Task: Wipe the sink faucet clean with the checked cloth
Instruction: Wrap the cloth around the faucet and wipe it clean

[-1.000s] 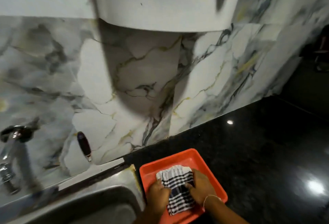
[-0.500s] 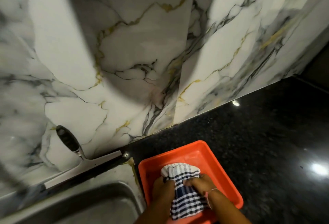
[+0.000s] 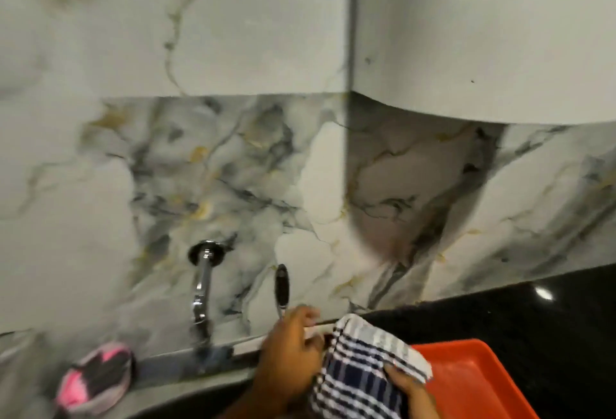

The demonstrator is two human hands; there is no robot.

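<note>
The left hand (image 3: 290,348) and right hand (image 3: 408,385) both grip the blue-and-white checked woven cloth (image 3: 363,362), lifted at the near edge of the view: the left hand curls its fingers around the cloth's left side, and the right hand pinches its lower right part, thumb on top. The cloth hangs bunched between them, its ribbed pale border uppermost, partly over the left rim of a smooth orange plastic tray (image 3: 466,382) that sits on the glossy black speckled bench (image 3: 533,318). The curved chrome faucet (image 3: 201,285) juts from the veined marble-patterned wall (image 3: 233,168), left of the hands and apart from the cloth. A black-handled squeegee (image 3: 281,285) leans beside it; a blurred pink-and-black scrubber (image 3: 95,375) lies at far left.
</note>
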